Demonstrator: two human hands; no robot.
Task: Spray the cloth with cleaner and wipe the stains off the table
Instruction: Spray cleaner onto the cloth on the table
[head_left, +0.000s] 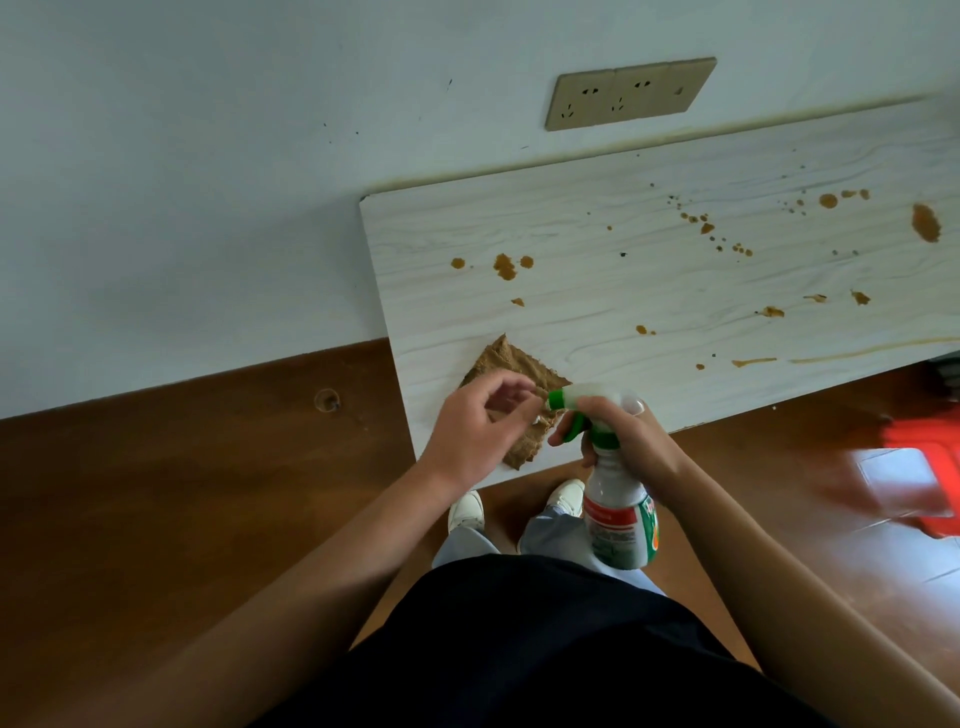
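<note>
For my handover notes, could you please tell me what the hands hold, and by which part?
The right hand grips the spray bottle by its neck, a finger on the trigger. The left hand seems to pinch its green nozzle.

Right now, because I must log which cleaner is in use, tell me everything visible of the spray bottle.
The spray bottle is whitish plastic with a red, white and green label, too blurred to read, and a white trigger head with green nozzle tip, trigger and collar. The right hand grips its neck, a finger on the trigger. It is held at the table's near edge, nozzle pointing at the brown cloth. The left hand reaches the nozzle tip; whether it pinches is unclear.
</note>
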